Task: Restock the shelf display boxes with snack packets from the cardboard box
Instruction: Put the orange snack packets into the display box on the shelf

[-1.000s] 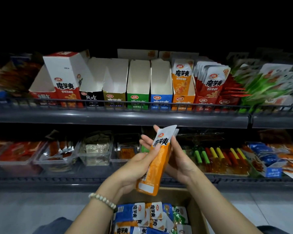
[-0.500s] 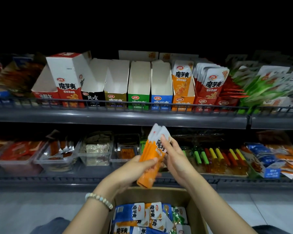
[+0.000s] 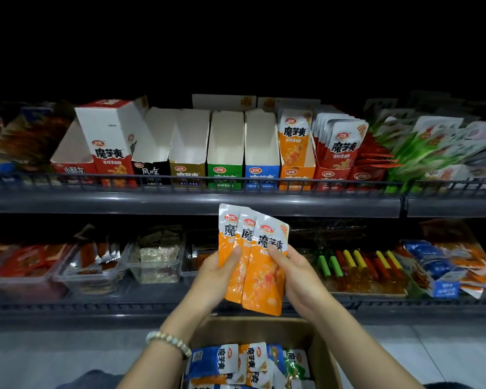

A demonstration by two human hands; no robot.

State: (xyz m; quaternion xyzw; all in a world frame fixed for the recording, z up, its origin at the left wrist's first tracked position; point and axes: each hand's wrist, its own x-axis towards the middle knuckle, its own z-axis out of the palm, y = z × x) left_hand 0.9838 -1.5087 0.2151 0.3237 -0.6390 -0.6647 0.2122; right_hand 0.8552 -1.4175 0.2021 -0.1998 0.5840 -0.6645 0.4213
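1. Nearest, at the bottom of view: an open cardboard box point(image 3: 324, 360) held loose packets point(image 3: 218, 360) in blue, orange and green, lying jumbled.
2. The left wrist carried a bead bracelet point(image 3: 169, 340), near the box's left edge.
3. Above the box, both hands held three orange packets point(image 3: 264, 284) upright. They were fanned and overlapping, white tops up, printed fronts toward the camera.
4. Left hand point(image 3: 211, 277): grip curled round the fan's left edge, thumb pressed on the front of the leftmost packet.
5. Right hand point(image 3: 299, 273): grip pinching the fan's right edge, thumb across the front of the rightmost packet, fingers hidden behind.
6. Behind the hands, the lower shelf point(image 3: 68, 307) held clear trays point(image 3: 155, 262) of wrapped snacks at left and coloured sticks point(image 3: 351, 262) at right; detail blurred.
7. Farther back, the upper shelf point(image 3: 191, 203) carried a row of display boxes point(image 3: 225, 141) behind a low wire rail.
8. The black box point(image 3: 151, 172), gold box point(image 3: 188, 172), green box point(image 3: 224, 175) and blue box point(image 3: 261, 175) showed bare white insides.
9. The orange box point(image 3: 296, 175) had a matching packet point(image 3: 293, 136) standing at its front. The red box point(image 3: 331, 175), just right of it, was packed with red packets point(image 3: 344, 147).
10. A tall red-and-white carton point(image 3: 110, 141) stood tilted at the row's left.
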